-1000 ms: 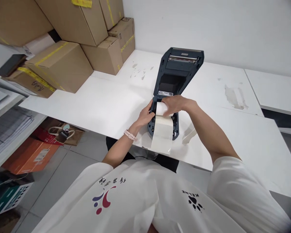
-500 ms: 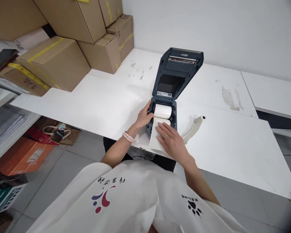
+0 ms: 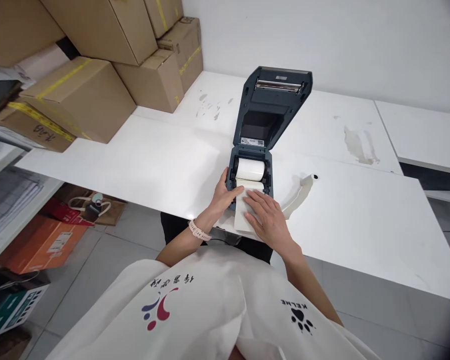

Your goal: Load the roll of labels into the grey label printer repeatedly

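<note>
Our left hand (image 3: 223,195) has slid toward us, thumb at the paper strip (image 3: 242,218), grip unclear, as our flat, unclenched right hand (image 3: 271,221) seemingly smooths it below the roll (image 3: 250,170) in the open printer (image 3: 260,133), straightness called for next.

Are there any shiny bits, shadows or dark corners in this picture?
In the head view, the metal strip on the raised lid gleams, a faint shadow lies beside the curled paper, and the lower right corner looks dark and blurry.
</note>
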Demonstrator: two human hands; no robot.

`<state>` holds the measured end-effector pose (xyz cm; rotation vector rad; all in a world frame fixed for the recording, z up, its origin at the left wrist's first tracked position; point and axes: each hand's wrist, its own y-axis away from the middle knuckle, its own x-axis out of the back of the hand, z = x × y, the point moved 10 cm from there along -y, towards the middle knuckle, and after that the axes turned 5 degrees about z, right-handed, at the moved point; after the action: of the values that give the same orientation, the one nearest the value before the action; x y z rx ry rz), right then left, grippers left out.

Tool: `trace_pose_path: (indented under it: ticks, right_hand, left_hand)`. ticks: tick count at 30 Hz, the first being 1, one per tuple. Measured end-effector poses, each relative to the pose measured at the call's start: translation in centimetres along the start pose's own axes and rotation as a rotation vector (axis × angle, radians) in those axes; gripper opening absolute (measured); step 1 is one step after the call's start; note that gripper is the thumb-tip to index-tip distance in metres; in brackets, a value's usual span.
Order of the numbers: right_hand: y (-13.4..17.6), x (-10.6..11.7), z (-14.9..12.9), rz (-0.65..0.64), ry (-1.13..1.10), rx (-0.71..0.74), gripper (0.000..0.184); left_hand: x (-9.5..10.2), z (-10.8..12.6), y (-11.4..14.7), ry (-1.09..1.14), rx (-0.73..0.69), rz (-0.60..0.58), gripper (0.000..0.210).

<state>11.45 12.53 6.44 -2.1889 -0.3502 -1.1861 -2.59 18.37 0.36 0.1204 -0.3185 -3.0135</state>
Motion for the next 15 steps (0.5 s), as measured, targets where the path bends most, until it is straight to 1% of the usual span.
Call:
trace_pose_path:
  ticks: [3, 5, 8, 9, 11, 12, 13, 14, 15]
  right_hand:
    - [0.2, -0.7, -0.7, 0.013, 0.008, -0.008, 0.066]
    - [0.4, -1.1, -1.1, 0.013, 0.013, -0.03, 0.065]
    - [0.5, -0.5, -0.9, -0.019, -0.065, -0.052, 0.052]
    - [0.1, 0.3, -0.2, -0.013, -0.112, -0.071, 0.047]
    - [-2.0, 3.3, 2.4, 0.084, -0.174, -0.16, 0.044]
    - [-3.6, 5.3, 4.5, 0.178, -0.175, -0.235, 0.047]
    - [-5.6, 7.5, 6.5, 0.28, -0.149, -0.305, 0.055]
    - [-8.0, 9.0, 8.4, 0.331, -0.14, -0.356, 0.062]
    - [-10.7, 10.1, 10.1, 0.353, -0.156, -0.393, 0.069]
  left_hand:
    - [0.1, 0.5, -0.4, -0.006, -0.034, -0.022, 0.093]
    - [0.1, 0.7, -0.4, -0.025, -0.053, -0.04, 0.09]
    - [0.2, 0.0, 0.5, -0.068, -0.031, -0.028, 0.094]
    - [0.3, -0.4, 1.1, -0.08, -0.008, -0.016, 0.099]
    - [0.4, -1.4, 2.6, -0.094, 0.045, -0.006, 0.11]
    - [0.4, -1.8, 3.5, -0.099, 0.071, -0.01, 0.114]
    - [0.3, -2.2, 4.2, -0.106, 0.094, -0.021, 0.116]
    - [0.3, -2.4, 4.9, -0.113, 0.105, -0.031, 0.118]
    - [0.4, -2.5, 5.5, -0.121, 0.105, -0.035, 0.119]
